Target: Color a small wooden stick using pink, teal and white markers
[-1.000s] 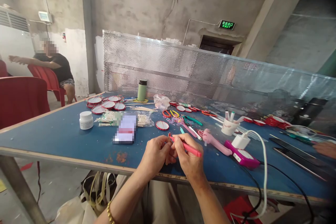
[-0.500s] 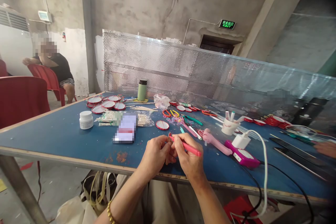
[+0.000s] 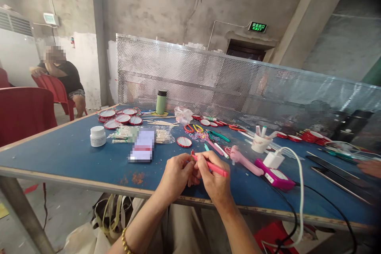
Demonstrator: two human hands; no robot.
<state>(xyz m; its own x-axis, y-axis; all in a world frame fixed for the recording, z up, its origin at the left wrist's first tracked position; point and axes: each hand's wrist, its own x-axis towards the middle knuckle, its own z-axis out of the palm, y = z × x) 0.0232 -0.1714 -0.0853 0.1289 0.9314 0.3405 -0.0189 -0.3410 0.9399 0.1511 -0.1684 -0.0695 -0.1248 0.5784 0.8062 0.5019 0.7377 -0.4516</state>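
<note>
Blue counter (image 3: 68,162) shows beside the left hand (image 3: 177,174), fingers curled; I can't tell what they pinch. The right hand (image 3: 216,178) pinches a pink tool (image 3: 218,170), end near those fingers: a slip could poke them.

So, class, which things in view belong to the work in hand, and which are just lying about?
In use:
- pink pen-like tool, in the right hand
- left hand: any contents hidden

Probably lying about:
- green bottle
- white jar
- purple block

One held pen (image 3: 218,170), one jar (image 3: 98,137)
</note>
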